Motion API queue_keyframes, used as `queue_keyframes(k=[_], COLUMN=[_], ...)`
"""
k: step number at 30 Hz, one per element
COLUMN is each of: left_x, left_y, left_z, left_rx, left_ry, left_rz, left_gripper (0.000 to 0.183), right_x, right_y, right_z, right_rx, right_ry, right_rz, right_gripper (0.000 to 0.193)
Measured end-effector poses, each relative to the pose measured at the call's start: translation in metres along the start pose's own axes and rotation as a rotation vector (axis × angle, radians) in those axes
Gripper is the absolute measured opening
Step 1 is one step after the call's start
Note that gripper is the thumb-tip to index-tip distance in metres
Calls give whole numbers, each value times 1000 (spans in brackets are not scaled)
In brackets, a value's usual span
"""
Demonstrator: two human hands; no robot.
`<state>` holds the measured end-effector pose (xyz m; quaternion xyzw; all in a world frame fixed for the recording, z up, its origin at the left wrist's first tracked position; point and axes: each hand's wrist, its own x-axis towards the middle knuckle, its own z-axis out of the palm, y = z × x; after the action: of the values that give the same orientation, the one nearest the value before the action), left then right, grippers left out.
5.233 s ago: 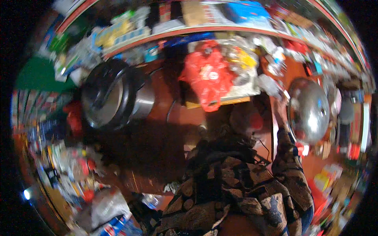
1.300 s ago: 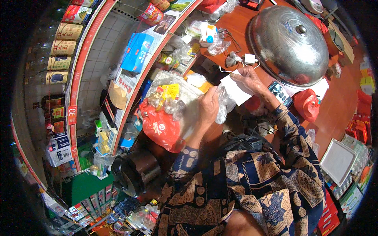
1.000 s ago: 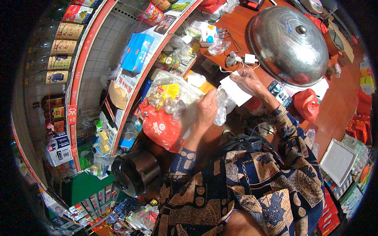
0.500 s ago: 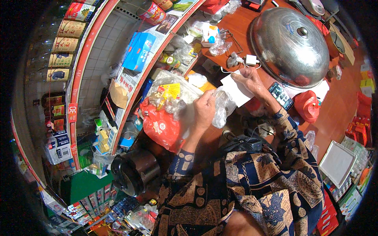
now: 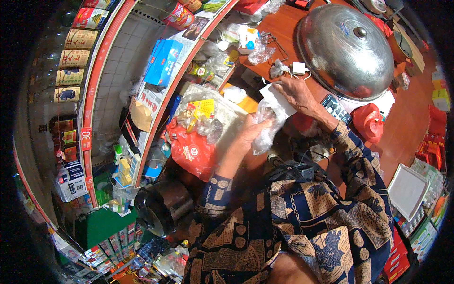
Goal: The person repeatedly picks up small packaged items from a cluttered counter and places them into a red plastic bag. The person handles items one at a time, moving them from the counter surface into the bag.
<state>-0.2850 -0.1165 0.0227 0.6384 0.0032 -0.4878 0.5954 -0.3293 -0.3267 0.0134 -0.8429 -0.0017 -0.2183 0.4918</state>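
Observation:
My left hand (image 5: pixel 249 131) is closed on a crumpled clear plastic bag (image 5: pixel 266 137), its thumb lying along the top. Between the thumb and fingers of my right hand (image 5: pixel 300 97) is a white piece of paper (image 5: pixel 283 98), whose lower part reaches the clear bag. Where bag and paper overlap, I cannot tell whether the paper is inside or behind it. A smartphone (image 5: pixel 335 109) with a lit screen lies to the right of my right wrist. Just beyond that hand is a white charger plug (image 5: pixel 299 68) with its cable.
A large domed metal lid (image 5: pixel 345 52) covers much of the red-brown table (image 5: pixel 390 142). A red plastic bag (image 5: pixel 368 124) sits beside the phone. Left of my left hand lies another red bag (image 5: pixel 193 151), above a dark round bin (image 5: pixel 163 208). Stocked shelves (image 5: pixel 94 94) line the left.
My left hand has moved right with the clear bag, up against the white paper. The right hand has shifted slightly left and away from me.

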Motion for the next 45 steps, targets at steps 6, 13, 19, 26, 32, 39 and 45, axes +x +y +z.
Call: queue_keyframes(k=[6, 13, 19, 26, 32, 39, 45], left_x=[-2, -7, -10, -9, -6, -21, -37], left_y=[1, -13, -9, -31, -44, -61, -70], left_z=[3, -6, -2, 1, 13, 16, 12], left_rx=[-160, -383, -344, -453, -466, -621, -844], left_ry=[-139, -197, -62, -101, -104, -92, -383], left_rz=[-118, -165, -113, -117, -133, -515, -546], left_gripper=[26, 25, 25, 27, 22, 24, 24], right_x=[-21, -23, -35, -96, -94, -102, -105], right_y=[35, 30, 16, 33, 10, 0, -4], right_z=[-6, -7, 5, 33, 28, -15, -21], right_rx=[-179, -176, 596, 1177, 1009, 529, 526], right_ry=[-81, -148, -32, -110, 15, -315, -376], right_rz=[-119, -225, 326, 759, 868, 516, 485], right_gripper=[22, 13, 15, 14, 23, 55, 51])
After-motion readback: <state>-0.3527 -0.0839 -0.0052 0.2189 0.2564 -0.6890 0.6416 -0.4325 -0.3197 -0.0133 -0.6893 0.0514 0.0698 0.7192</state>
